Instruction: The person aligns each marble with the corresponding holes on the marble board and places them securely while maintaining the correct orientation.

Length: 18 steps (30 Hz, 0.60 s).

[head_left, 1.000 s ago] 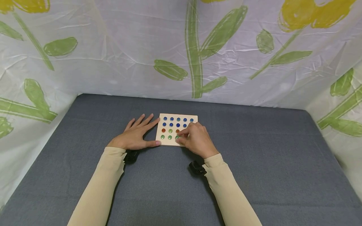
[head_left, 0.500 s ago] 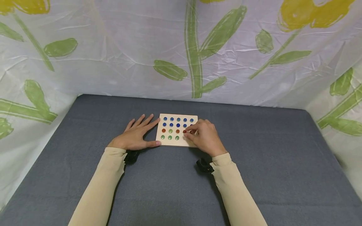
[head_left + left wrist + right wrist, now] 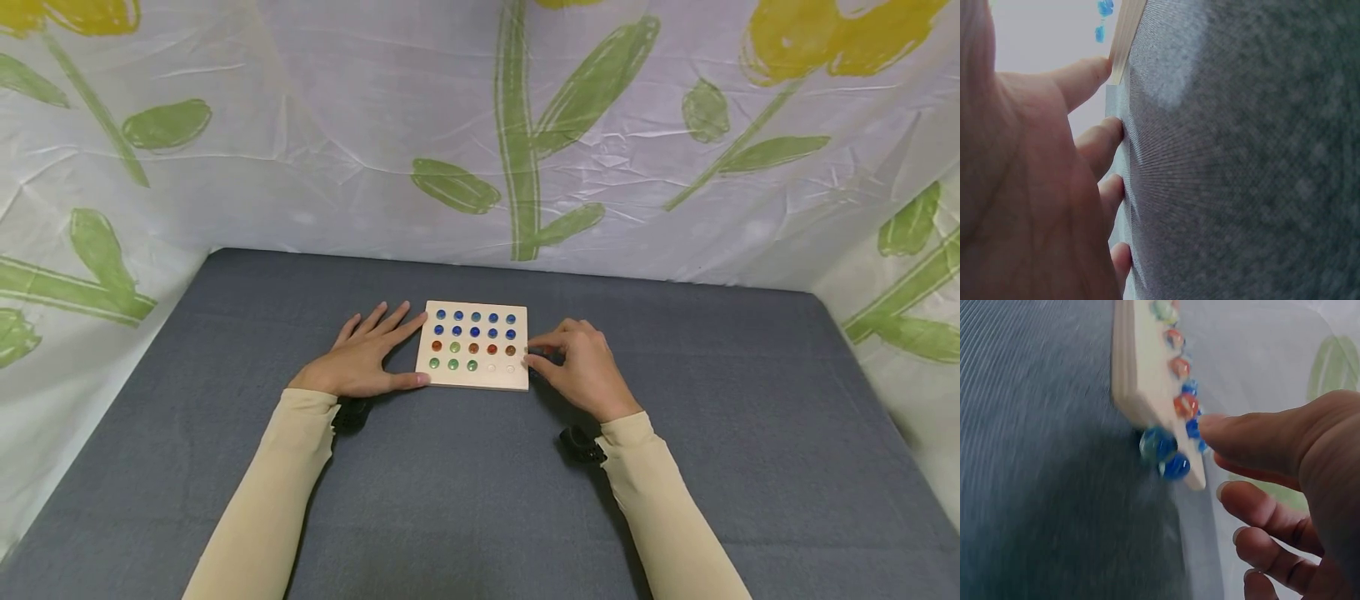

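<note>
A pale wooden board lies on the dark cloth, set with rows of glass marbles. The two far rows are blue; the third is red, orange and one green. Three green marbles sit in the near row, beside two bare hollows. My left hand lies spread at the board's left edge, index finger and thumb touching it. My right hand is at the right edge, thumb and index finger apart. Two blue-toned marbles show beside the board in the right wrist view, apart from the fingertips.
Grey-blue cloth covers the table around the board. A white curtain with painted flowers hangs along the back and both sides. A black wrist camera sits under the right wrist.
My right hand has moved rightward off the board to its right edge, uncovering the red marbles and the two bare hollows. My left hand has stayed at the left edge.
</note>
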Available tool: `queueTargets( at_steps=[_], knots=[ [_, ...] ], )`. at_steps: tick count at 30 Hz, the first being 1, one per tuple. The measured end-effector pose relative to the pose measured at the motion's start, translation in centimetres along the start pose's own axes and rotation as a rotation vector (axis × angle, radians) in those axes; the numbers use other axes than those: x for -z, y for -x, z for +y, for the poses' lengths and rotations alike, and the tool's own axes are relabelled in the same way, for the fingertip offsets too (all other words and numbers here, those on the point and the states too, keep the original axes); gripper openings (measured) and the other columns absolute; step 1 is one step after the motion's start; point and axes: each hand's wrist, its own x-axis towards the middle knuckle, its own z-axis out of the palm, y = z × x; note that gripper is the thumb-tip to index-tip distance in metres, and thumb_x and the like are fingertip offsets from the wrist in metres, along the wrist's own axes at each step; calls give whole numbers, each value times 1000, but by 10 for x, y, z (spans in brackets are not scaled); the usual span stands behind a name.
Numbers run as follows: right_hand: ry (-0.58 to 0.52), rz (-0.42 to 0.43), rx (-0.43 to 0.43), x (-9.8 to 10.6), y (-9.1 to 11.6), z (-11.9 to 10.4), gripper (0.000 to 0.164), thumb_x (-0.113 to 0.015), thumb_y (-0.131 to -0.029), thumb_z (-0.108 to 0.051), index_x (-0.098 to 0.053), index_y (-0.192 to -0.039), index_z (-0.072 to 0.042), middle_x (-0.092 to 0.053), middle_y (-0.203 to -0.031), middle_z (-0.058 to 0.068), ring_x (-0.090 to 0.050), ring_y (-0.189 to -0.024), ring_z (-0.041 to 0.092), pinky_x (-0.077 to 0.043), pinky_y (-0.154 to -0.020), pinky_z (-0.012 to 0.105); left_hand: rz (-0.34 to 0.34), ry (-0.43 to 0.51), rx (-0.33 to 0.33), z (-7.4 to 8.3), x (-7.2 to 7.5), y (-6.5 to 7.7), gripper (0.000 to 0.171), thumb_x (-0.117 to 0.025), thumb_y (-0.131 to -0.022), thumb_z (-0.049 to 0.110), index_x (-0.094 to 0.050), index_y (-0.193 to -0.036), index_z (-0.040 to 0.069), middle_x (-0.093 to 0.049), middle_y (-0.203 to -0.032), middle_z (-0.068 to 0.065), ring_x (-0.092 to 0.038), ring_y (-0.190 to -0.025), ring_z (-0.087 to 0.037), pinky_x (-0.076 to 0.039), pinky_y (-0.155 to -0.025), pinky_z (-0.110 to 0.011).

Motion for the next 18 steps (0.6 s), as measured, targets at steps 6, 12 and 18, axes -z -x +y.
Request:
queueTargets(
  at_steps=[6, 12, 18],
  knots=[
    [-7, 29, 10, 2, 5, 15, 21, -83, -87, -17, -81, -106, -7, -65, -87, 6, -57, -83, 27, -49, -74, 41, -1, 8, -4, 0, -1, 0, 102, -66, -87, 68, -19, -165, 22, -9, -170, -11, 1, -155, -38, 3, -120, -63],
    [-32, 73, 16, -1, 6, 22, 21, -83, -88, -16, -81, -107, -7, -64, -86, 7, -55, -81, 26, -45, -74, 41, 3, 10, -5, 0, 0, 0, 101, -67, -87, 67, -20, -164, 22, -10, -170, -12, 0, -155, -38, 2, -120, -63],
    [-56, 87, 28, -8, 7, 26, 21, -83, -87, -15, -81, -106, -7, -64, -87, 6, -55, -81, 24, -45, -75, 41, 3, 10, -8, 0, 0, 0, 102, -66, -87, 69, -19, -165, 22, -10, -170, -11, 1, -155, -38, 3, -119, -63]
  ],
)
